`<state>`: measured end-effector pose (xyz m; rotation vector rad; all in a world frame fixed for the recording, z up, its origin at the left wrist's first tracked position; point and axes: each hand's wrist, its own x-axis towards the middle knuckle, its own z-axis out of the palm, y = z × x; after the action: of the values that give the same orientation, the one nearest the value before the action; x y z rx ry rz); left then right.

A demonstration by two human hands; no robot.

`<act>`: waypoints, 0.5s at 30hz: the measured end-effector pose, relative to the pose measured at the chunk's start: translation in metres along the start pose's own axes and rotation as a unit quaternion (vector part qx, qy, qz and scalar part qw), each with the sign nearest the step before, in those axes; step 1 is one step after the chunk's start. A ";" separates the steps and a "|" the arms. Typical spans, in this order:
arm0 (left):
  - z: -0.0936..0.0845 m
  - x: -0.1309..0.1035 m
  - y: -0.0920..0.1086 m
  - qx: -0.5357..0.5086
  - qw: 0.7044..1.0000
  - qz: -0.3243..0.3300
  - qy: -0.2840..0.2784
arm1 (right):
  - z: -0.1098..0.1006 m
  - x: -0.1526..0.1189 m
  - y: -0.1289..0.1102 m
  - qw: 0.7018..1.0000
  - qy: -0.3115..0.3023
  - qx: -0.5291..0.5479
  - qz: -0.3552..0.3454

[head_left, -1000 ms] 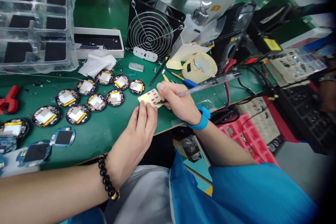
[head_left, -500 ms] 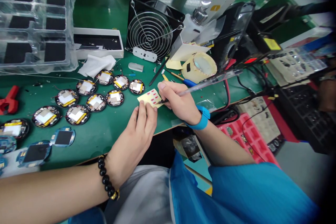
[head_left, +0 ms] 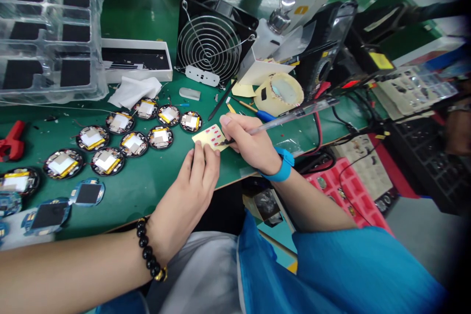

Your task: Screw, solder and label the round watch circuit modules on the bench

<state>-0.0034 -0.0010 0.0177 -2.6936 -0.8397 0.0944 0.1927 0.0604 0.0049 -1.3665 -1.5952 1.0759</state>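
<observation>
Pen point(head_left: 283, 118) in right hand point(head_left: 247, 143), yellow card point(head_left: 210, 138) under left fingertips point(head_left: 199, 145)

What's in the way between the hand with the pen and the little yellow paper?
Nothing that I can see. The right hand holds the pen, and its tip is right at the yellow paper. The left hand has fingers on the paper's edge, beside that path.

Bright, cool light — white glare streaks nr far L part of worktop point(head_left: 158, 171), glints on clear plastic tray point(head_left: 96, 24). Shadows soft; area below near edge dim. Centre fairly sharp, far R bkgd blurred, R side stretched — R corners black.
</observation>
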 end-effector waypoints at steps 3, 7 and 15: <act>0.000 0.000 0.000 0.001 1.000 0.002 -0.001 | 0.000 0.000 0.000 1.000 -0.006 0.002 -0.002; 0.000 0.000 0.000 -0.010 1.000 0.002 0.000 | 0.000 0.000 0.001 1.000 -0.006 -0.002 0.002; 0.001 0.000 0.001 -0.001 1.000 0.004 0.002 | 0.000 0.000 0.002 1.000 0.016 -0.003 -0.002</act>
<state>-0.0030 -0.0011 0.0167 -2.6993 -0.8280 0.0907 0.1940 0.0607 0.0027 -1.3783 -1.5787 1.0416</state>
